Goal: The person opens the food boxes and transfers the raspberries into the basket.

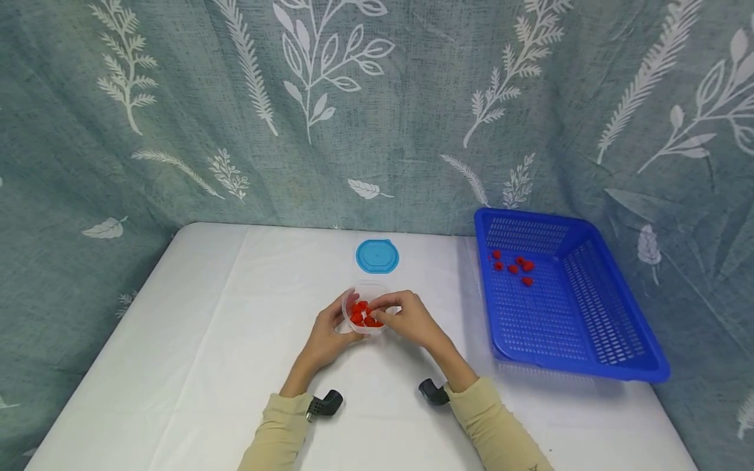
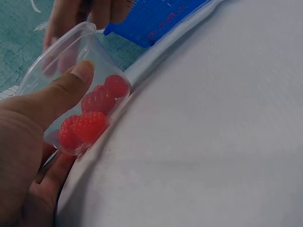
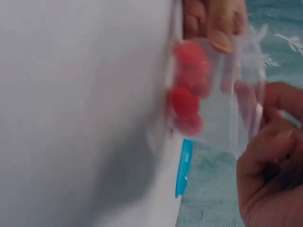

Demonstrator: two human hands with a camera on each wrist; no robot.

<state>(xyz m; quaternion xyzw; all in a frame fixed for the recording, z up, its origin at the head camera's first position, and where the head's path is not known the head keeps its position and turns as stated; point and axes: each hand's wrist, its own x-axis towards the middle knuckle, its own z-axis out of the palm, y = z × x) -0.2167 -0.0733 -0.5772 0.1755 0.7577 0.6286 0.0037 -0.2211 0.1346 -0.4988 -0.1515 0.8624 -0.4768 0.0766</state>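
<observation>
A clear plastic container point(image 1: 368, 288) stands on the white table with several red raspberries point(image 2: 90, 126) at its bottom. My left hand point(image 1: 330, 337) grips it from the left, thumb on the near wall and fingers around the far side. My right hand point(image 1: 412, 320) reaches over the rim from the right, fingertips inside the container above the raspberries. In the right wrist view, no berry shows between the bent fingers point(image 3: 272, 99) of that hand. Blur hides some detail there.
A blue lid point(image 1: 377, 256) lies behind the container. To the right, a large blue basket point(image 1: 565, 340) holds several more raspberries point(image 1: 527, 281) at its far left. A patterned curtain point(image 1: 365, 131) hangs along the table's back edge.
</observation>
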